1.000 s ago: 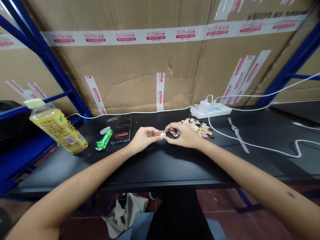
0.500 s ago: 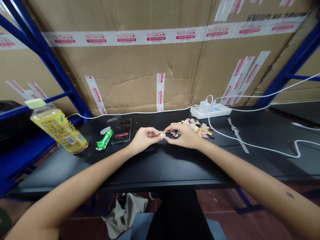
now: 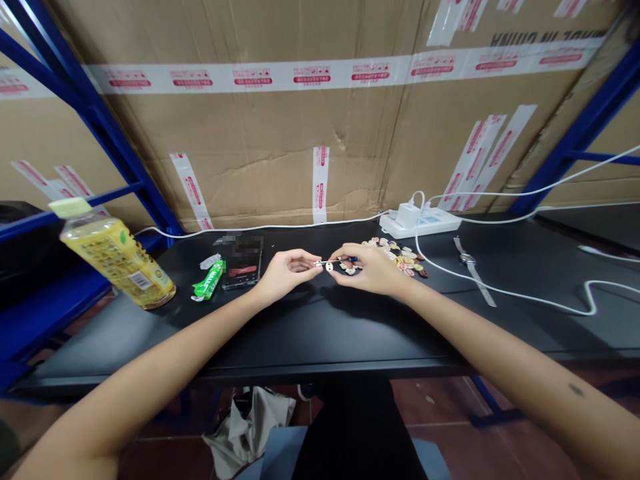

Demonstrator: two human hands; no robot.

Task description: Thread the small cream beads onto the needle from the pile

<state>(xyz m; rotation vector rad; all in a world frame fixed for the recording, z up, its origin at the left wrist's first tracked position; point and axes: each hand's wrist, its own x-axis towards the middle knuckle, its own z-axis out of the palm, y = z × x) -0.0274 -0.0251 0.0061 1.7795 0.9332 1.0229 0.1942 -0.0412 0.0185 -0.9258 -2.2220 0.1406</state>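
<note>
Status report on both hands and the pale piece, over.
Left hand at tip of thin rod. Right hand gripping its blue handle. Pale piece between hands. Loose pieces just beyond right hand.

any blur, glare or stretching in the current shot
Head view: the bottle leans, perhaps partly lens stretch; a pale sheen on the left of the table; a soft shadow below the right hand. Also head view: the small piece at its fingertips lacks fine detail.
</note>
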